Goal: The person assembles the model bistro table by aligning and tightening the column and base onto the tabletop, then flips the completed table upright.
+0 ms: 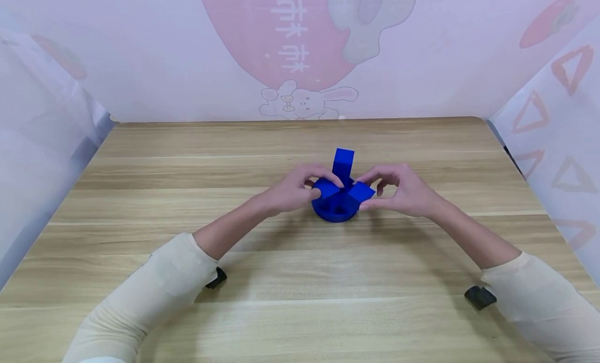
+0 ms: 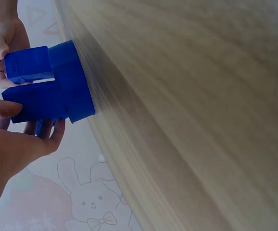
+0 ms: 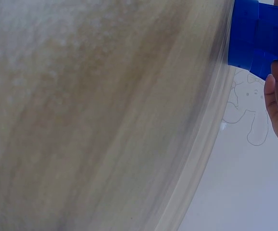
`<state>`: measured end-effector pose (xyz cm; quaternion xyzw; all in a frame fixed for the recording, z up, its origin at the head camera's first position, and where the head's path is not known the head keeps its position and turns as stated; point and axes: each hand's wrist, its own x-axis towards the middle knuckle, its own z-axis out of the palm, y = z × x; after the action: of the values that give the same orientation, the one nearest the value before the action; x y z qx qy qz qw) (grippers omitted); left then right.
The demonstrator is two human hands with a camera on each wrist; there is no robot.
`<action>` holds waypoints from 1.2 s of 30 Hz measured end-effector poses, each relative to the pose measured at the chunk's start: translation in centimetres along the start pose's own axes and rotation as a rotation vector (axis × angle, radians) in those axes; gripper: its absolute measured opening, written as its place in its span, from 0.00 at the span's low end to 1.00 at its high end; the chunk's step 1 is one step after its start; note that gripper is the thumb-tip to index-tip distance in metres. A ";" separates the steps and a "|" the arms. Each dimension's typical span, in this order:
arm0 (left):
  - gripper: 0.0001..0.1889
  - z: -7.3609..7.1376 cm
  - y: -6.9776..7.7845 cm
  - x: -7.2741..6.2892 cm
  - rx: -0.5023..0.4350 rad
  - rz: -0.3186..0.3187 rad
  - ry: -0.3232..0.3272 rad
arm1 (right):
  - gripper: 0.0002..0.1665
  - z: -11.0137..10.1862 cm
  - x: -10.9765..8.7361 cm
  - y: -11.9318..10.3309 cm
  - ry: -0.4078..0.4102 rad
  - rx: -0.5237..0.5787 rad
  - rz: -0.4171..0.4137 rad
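Observation:
A round blue base (image 1: 335,216) stands on the wooden table, with three blue rectangular blocks rising from it. My left hand (image 1: 295,188) pinches the left block (image 1: 327,188) between thumb and fingers. On the other side, my right hand (image 1: 408,191) holds the right block (image 1: 361,191) in the same way. Behind them the third block (image 1: 344,162) stands untouched. The left wrist view shows the thumb on one face of the gripped block (image 2: 35,101), its lower end meeting the base (image 2: 74,82). In the right wrist view, fingers (image 3: 270,94) reach the blue piece at the frame's edge.
The wood-grain table (image 1: 300,321) spreads around the blue piece. A pale printed panel (image 1: 187,66) rises along its back edge, and white sheets hang at both sides. Each sleeve has a small black device (image 1: 480,298) at the wrist.

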<state>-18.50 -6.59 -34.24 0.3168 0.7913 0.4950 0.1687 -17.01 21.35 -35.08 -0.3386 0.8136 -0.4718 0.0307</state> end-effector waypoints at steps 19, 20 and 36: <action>0.21 -0.6 -0.5 -0.8 0.154 0.070 0.057 | 0.24 0.1 0.0 0.0 0.002 -0.007 0.003; 0.21 -0.8 -0.5 -0.8 0.150 0.077 0.047 | 0.24 0.0 0.0 0.0 0.002 -0.004 0.004; 0.21 -1.5 -1.0 -1.2 0.094 0.056 -0.005 | 0.24 0.1 0.0 -0.1 0.004 0.003 0.006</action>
<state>-18.82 -8.71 -34.46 0.3476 0.8041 0.4609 0.1419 -16.96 21.22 -35.06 -0.3353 0.8138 -0.4737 0.0309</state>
